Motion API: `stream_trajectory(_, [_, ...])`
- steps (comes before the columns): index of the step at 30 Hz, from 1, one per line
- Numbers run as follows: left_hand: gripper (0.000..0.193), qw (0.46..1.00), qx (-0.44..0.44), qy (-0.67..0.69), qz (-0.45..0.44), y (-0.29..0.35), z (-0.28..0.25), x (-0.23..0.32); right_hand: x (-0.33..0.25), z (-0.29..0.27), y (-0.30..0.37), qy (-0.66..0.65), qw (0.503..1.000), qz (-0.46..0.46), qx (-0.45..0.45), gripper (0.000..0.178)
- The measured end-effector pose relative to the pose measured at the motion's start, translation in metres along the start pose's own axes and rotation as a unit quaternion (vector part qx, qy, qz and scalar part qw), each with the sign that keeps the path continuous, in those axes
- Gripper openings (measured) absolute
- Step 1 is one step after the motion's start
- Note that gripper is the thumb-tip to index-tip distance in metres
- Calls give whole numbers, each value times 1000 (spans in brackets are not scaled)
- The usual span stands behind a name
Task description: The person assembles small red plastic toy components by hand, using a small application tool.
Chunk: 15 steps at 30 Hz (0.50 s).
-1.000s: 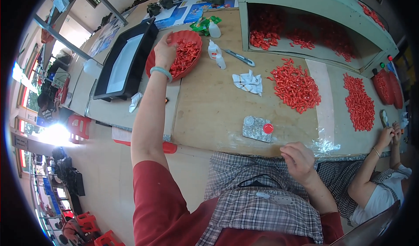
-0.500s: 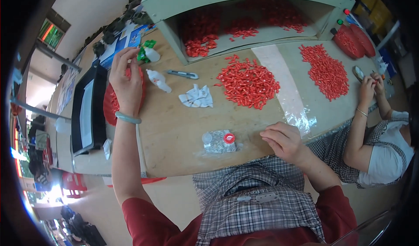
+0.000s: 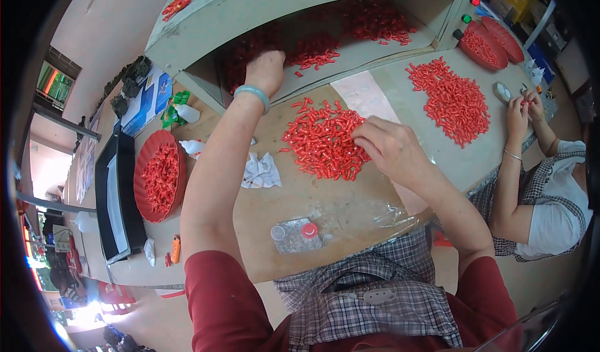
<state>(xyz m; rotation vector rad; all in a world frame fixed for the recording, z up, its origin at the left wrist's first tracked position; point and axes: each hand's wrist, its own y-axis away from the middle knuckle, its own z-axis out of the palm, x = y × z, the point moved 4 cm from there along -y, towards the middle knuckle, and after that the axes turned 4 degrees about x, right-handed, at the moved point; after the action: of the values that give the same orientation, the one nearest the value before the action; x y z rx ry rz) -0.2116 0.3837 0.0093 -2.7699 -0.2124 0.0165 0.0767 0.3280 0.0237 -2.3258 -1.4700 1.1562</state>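
Note:
My left hand reaches into the opening of a pale metal cabinet, beside heaps of small red pieces. Its fingertips are hidden behind the hand, and a pale green bangle circles the wrist. At the right edge of a loose pile of shiny small red pieces is my right hand, fingers drawn together in a pinch. Whatever lies between them is too small to make out. A clear block with a clear cup and a red cap on it lies near the table's front edge.
A red dish of red pieces and a black tray stand left. A crumpled cloth and white bottles lie near my left arm. Right are another red pile and a co-worker's hands.
My left hand has gone from over the red dish, right and forward into the cabinet opening. My right hand has moved forward to the red pile. The whole view has shifted a little.

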Motion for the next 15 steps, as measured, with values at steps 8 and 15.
stream_trajectory(8, [20, 990, 66, -121, -12, -57, 29, -41, 73, 67, -110, 24, 999, -37, 24, 16])
stream_trajectory(15, [27, 975, 175, -136, -2, -90, 51, -68, 83, 123, -150, 118, 985, -120, -42, 15])
